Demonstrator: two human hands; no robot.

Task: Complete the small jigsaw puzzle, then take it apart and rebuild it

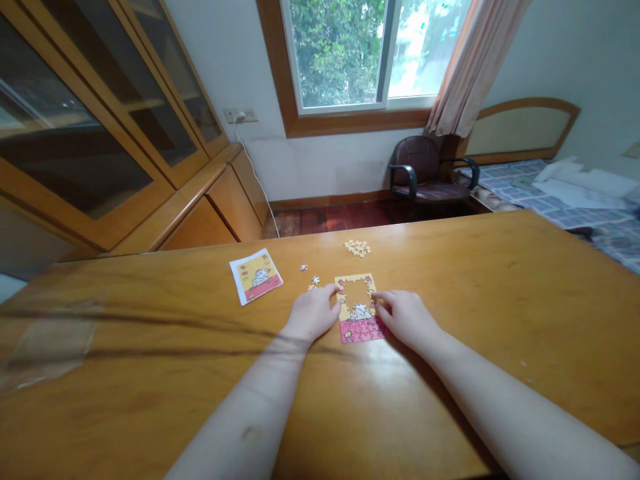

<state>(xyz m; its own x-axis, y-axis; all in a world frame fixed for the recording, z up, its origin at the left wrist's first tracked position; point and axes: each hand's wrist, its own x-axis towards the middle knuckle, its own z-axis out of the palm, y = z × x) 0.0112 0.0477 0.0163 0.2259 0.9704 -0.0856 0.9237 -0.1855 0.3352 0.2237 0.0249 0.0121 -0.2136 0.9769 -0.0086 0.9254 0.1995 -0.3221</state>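
Your left hand (314, 312) rests on the wooden table (500, 300) with its fingertips against the left edge of the partly built jigsaw puzzle (359, 313). The fingers are curled loosely, and you cannot tell whether they pinch a piece or only press the edge. Your right hand (406, 316) sits at the puzzle's right edge, fingers bent and touching it. Whether anything is caught under them is hidden too.

The puzzle lies flat between your two hands. Its pink bottom band and yellow border are joined, and there is an unfilled gap in its upper middle where the table shows through. Just beyond your left fingertips lie a couple of stray pieces (314, 281), with one more single piece (303, 267) a little farther out. A small picture card (255, 275) showing the same design lies further to the outside of your left hand, apart from it. A heap of loose pieces (357, 248) sits past the puzzle's far edge, well clear of both hands. A dark armchair (425, 170) stands beyond the table under the window.
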